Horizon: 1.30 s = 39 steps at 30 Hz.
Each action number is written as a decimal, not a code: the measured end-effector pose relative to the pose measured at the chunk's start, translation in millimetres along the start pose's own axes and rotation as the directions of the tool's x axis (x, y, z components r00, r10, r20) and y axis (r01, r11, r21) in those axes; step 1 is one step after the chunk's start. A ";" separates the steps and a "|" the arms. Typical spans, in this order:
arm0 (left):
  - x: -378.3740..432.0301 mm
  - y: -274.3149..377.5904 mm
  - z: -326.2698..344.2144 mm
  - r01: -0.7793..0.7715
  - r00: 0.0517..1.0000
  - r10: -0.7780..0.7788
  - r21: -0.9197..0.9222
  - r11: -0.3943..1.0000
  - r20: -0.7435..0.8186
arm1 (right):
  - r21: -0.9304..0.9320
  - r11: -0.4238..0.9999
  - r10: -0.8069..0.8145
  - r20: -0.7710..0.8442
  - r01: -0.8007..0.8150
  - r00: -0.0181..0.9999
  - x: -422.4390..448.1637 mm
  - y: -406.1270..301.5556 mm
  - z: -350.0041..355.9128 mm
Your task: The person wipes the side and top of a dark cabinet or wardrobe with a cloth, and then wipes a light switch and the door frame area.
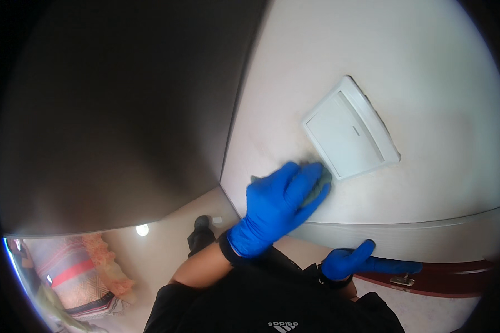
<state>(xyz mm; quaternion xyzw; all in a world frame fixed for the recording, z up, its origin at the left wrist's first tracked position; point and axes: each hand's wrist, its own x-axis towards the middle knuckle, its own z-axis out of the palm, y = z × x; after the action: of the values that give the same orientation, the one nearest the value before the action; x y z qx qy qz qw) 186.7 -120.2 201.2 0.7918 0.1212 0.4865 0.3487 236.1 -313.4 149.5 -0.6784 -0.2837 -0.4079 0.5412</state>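
My left hand (277, 204), in a blue glove, is pressed to a white panel (425, 100) with its fingers bent around a greenish cloth or sponge (316, 189). It is just beside the lower left corner of a white rectangular plate (346, 137), which looks like a wall switch. Brownish marks show on the surface near the plate. Lower right, my right hand (350, 262), also gloved in blue, has its thumb raised and its fingers stretched along a dark red board (446, 279). No object shows in that hand. Part of the cloth is hidden by my left fingers.
A large dark panel (121, 116) stands at the left, meeting the white one at a corner. Below is a beige floor (162, 258) with my dark shoe (201, 223). A striped blanket (73, 270) lies lower left. Small metal hardware (402, 282) is fixed to the red board.
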 end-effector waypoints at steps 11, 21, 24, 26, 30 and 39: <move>-11.0 4.7 15.4 -0.145 0.988 0.148 0.068 0.987 -0.033 | 0.299 0.901 0.298 0.098 -0.314 0.949 16.3 -1.7 -17.4; 8.8 12.6 12.7 0.400 0.889 -0.457 -0.531 0.747 0.026 | 0.296 0.890 0.354 0.031 -0.347 0.935 19.5 5.0 -29.0; 16.4 7.2 20.6 0.370 0.906 -0.423 -0.541 0.756 0.028 | 0.344 0.787 0.529 0.051 -0.513 0.847 13.8 18.4 -46.0; 10.2 17.9 24.7 0.264 0.958 -0.286 -0.459 0.849 0.022 | 0.368 0.725 0.609 0.054 -0.583 0.791 10.4 20.4 -54.7; -15.2 33.6 39.3 -0.129 0.992 0.130 -0.138 0.982 -0.004 | 0.411 0.627 0.703 0.069 -0.662 0.708 11.7 26.3 -63.8; 24.1 -9.9 26.4 0.162 0.976 -0.189 -0.226 0.961 -0.106 | 0.459 0.503 0.793 0.092 -0.733 0.602 3.8 27.5 -54.5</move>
<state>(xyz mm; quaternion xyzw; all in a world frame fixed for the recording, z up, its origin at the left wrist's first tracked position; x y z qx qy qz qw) 222.7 -111.7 203.6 0.7031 0.1593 0.5130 0.4659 247.4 -373.3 143.4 -0.5594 -0.0053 -0.0921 0.8238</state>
